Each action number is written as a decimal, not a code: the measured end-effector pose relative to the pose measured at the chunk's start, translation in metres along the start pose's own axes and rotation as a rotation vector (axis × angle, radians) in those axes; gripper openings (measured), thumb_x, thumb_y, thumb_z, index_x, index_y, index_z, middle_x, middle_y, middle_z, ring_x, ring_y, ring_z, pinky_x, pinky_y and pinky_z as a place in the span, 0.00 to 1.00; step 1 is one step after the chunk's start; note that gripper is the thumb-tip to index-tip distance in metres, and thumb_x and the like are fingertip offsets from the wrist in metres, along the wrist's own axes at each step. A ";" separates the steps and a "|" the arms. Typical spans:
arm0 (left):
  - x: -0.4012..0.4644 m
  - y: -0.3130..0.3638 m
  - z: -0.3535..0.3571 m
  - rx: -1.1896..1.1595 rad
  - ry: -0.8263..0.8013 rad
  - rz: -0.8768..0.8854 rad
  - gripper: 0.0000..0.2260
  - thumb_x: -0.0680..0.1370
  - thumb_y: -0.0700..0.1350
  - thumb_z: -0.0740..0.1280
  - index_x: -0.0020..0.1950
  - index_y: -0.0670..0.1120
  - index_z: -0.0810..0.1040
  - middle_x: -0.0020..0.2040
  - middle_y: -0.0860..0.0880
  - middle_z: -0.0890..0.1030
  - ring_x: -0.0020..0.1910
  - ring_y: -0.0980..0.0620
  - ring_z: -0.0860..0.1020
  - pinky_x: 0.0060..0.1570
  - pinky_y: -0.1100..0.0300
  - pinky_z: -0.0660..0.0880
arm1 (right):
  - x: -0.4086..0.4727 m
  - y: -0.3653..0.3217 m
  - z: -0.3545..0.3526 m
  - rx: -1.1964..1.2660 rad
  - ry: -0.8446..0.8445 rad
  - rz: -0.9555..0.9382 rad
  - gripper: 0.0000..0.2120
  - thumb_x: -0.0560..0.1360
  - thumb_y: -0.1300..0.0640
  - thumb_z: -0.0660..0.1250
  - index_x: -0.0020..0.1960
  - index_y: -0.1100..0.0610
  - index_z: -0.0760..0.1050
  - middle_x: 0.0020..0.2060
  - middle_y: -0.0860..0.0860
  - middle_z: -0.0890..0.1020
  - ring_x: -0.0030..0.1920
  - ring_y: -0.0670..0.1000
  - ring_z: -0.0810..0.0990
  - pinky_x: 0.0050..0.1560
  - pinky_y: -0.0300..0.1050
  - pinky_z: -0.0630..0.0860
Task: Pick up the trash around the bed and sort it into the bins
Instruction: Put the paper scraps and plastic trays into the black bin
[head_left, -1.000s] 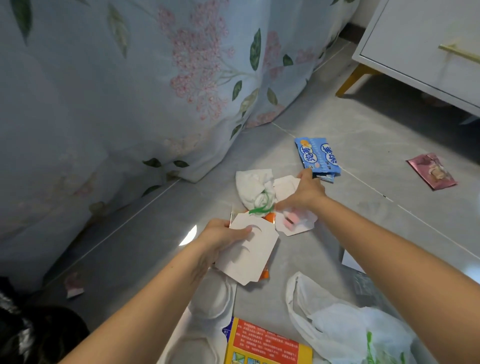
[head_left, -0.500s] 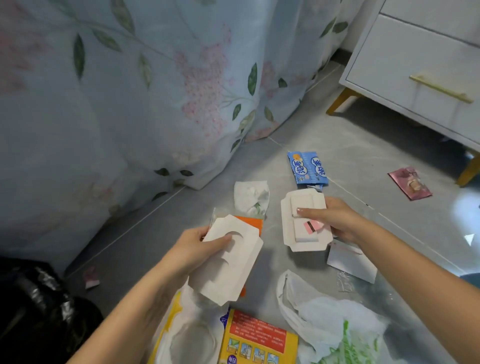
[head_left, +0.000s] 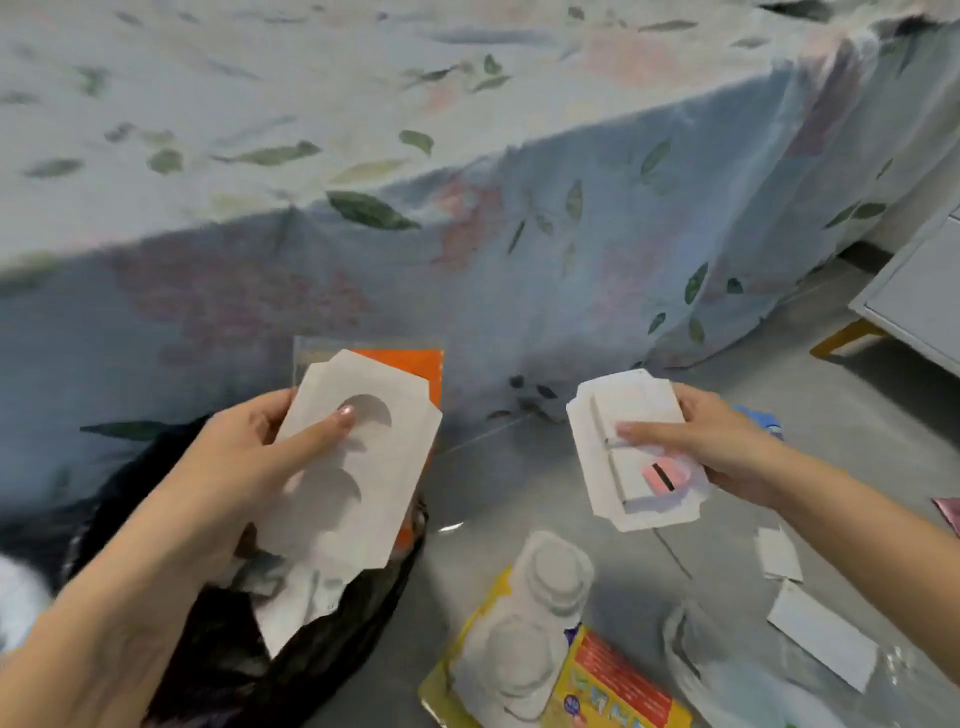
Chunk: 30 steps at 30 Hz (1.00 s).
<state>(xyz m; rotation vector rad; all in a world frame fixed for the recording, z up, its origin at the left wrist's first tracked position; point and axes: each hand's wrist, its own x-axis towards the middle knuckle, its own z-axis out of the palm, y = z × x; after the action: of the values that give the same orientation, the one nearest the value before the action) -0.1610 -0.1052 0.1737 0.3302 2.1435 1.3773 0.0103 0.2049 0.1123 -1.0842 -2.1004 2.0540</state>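
My left hand (head_left: 234, 467) grips a white cardboard insert (head_left: 358, 483) with round cut-outs, with an orange packet (head_left: 415, 364) held behind it. They hang above the open black trash bag (head_left: 291, 660) at the lower left, which has white paper inside. My right hand (head_left: 711, 441) holds a second white cardboard piece (head_left: 628, 462) with a pink mark, raised over the grey floor. The image is blurred by motion.
The bed's floral sheet (head_left: 467, 208) fills the top of the view. On the floor lie a yellow and red blister pack (head_left: 545, 649), a white plastic bag (head_left: 727, 670), paper scraps (head_left: 821, 634) and a blue wrapper (head_left: 763, 421). A white cabinet (head_left: 914, 296) stands at the right.
Both hands have lifted their cardboard pieces off the floor. The view swung left, so the black bag now lies under my left hand, and the crumpled tissue has left the view.
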 end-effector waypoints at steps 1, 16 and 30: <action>-0.004 -0.006 -0.018 0.007 0.049 -0.018 0.11 0.71 0.53 0.72 0.50 0.50 0.83 0.44 0.48 0.87 0.42 0.42 0.84 0.42 0.46 0.81 | 0.000 -0.013 0.012 -0.021 -0.023 -0.019 0.13 0.71 0.62 0.72 0.54 0.54 0.77 0.45 0.50 0.86 0.39 0.48 0.84 0.35 0.39 0.79; 0.030 -0.149 -0.064 0.271 0.173 -0.319 0.11 0.71 0.49 0.73 0.39 0.43 0.77 0.38 0.49 0.79 0.39 0.49 0.77 0.37 0.58 0.70 | 0.011 -0.036 0.088 -0.131 -0.162 -0.018 0.14 0.69 0.61 0.73 0.54 0.53 0.80 0.44 0.52 0.86 0.38 0.50 0.85 0.39 0.47 0.78; -0.005 -0.081 -0.069 0.042 0.184 -0.156 0.05 0.75 0.47 0.71 0.49 0.52 0.82 0.48 0.51 0.84 0.52 0.51 0.82 0.44 0.58 0.80 | 0.003 -0.044 0.108 -0.032 -0.255 -0.097 0.35 0.50 0.48 0.83 0.55 0.54 0.79 0.44 0.52 0.87 0.40 0.51 0.86 0.32 0.40 0.80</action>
<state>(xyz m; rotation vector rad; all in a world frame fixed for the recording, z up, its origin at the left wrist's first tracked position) -0.1890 -0.1950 0.1243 0.0509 2.2955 1.3190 -0.0616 0.1159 0.1350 -0.7395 -2.2532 2.2228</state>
